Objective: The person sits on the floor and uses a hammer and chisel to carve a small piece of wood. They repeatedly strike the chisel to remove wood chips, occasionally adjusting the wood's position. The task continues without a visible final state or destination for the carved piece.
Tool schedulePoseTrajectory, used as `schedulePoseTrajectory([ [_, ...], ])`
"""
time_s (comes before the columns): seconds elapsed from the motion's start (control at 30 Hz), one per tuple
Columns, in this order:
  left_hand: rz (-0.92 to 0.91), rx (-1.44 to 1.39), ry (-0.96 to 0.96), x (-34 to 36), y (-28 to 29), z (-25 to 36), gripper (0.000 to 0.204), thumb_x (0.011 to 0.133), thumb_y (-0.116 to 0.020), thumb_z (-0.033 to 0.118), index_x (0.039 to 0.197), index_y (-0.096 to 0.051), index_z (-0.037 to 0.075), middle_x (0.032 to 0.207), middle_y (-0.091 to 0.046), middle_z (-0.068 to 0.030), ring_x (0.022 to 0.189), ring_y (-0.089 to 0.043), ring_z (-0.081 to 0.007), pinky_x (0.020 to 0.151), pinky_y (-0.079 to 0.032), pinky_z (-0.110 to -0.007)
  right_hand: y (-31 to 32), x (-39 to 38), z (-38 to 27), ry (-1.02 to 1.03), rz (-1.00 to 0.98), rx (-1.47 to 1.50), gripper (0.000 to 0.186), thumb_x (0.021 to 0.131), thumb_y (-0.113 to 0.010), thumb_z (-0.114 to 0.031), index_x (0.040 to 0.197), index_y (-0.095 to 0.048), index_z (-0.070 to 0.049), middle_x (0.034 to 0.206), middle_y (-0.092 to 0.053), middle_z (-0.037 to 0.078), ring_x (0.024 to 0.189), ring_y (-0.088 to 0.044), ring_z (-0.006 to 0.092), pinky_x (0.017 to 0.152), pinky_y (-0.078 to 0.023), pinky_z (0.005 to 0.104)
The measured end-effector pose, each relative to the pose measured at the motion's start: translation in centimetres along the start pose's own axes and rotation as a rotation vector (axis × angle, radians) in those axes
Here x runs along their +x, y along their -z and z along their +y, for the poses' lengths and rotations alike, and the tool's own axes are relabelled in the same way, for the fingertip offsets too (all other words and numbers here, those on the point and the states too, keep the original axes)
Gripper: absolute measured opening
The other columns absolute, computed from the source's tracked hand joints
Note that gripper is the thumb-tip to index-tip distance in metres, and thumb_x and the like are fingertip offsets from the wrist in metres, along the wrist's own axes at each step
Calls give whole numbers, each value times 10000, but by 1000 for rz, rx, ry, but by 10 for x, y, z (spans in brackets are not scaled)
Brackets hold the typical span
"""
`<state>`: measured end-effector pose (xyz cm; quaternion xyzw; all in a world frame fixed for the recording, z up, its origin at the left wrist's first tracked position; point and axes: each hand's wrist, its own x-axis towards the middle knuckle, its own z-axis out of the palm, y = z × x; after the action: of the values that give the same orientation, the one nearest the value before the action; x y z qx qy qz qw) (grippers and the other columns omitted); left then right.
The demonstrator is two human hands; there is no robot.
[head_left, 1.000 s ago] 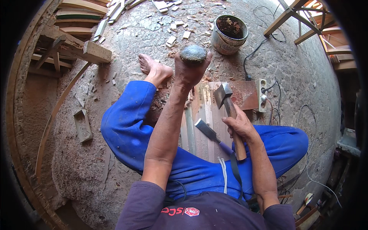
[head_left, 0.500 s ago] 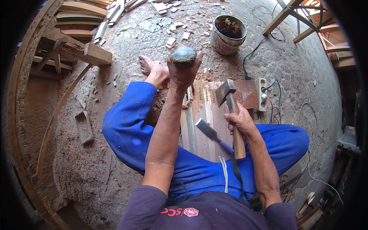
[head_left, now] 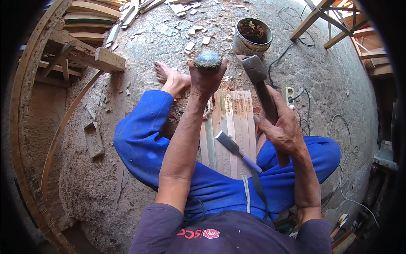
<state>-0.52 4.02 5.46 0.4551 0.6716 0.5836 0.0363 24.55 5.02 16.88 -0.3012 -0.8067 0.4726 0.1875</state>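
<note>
My left hand (head_left: 206, 82) is wrapped round an upright tool with a round, grey, worn top (head_left: 208, 60); its lower part is hidden below the fist, so I cannot tell its kind. In my right hand (head_left: 282, 127) is a hatchet (head_left: 255, 69), gripped by its wooden handle with the steel head raised in front of the bucket. Several narrow wooden boards (head_left: 230, 118) lie side by side between my legs, with rows of dark marks or cuts at their far ends. A wide chisel (head_left: 228, 143) with a purple handle rests on the boards, its blade pointing away to the left.
A dirty bucket (head_left: 240, 45) holding shavings stands ahead. Wood offcuts (head_left: 190, 45) litter the floor. A white power strip (head_left: 288, 94) with cables is at right, near a wooden stand (head_left: 311, 21). A timber beam (head_left: 109, 59) juts in from the left, above a small open box (head_left: 94, 139).
My right hand has lifted the hatchet, bringing its head up and away from beside the boards to in front of the bucket. My left hand has shifted very slightly right, still gripping its tool.
</note>
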Motion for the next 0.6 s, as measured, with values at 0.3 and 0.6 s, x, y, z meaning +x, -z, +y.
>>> schedulePoseTrajectory([
  [0.3,37,-291,-37,-3,1,19,207,850,-786,147,996,-735,8,867,-763,-87,811,-753,-188,758,-585,-333,9,38,-40,343,43,-339,699,894,-692,-39,1532,-417,-121,1179,-693,268,1013,-718,429,870,-570,455],
  [0.6,60,27,-228,-12,1,2,210,869,-753,146,1043,-700,41,958,-735,-97,891,-718,-247,782,-559,-386,-10,52,-44,227,-97,-828,737,893,-634,-35,1559,-338,-145,918,-673,204,799,-718,408,672,-584,510],
])
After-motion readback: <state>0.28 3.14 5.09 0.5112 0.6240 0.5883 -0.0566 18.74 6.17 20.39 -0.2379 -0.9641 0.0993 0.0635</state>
